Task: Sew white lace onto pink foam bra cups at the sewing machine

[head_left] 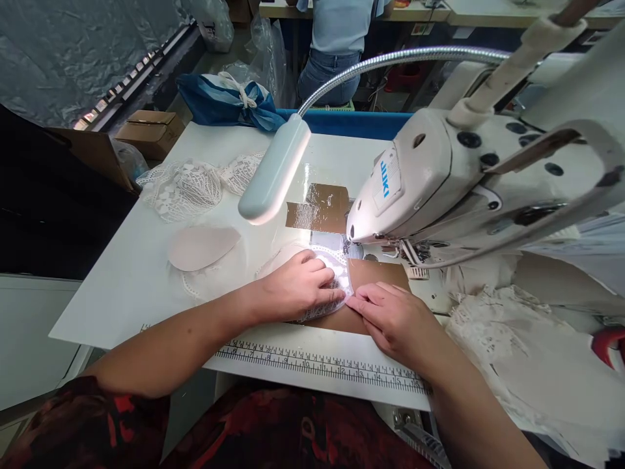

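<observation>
A white lace bra cup [342, 268] lies on brown tape under the sewing machine's [415, 176] needle area, lit by a lamp. My left hand [305, 283] rests on the lace with its fingers curled, thumb and fingertips pressing the cloth near its right edge. My right hand [390, 316] pinches that edge from the other side, its fingertips close to my left thumb. Parts of the cup are hidden under my left hand. A beige oval pad [202, 248] lies to the left, over a sheer lace-edged piece [215, 280].
A grey lamp head [276, 169] on a bendable metal neck hangs over the table [127, 286]. White lace pieces [183, 189] lie at the back left, more lace cups [532, 352] at right. A printed ruler [317, 365] runs along the front edge. Beyond sits a person [339, 32].
</observation>
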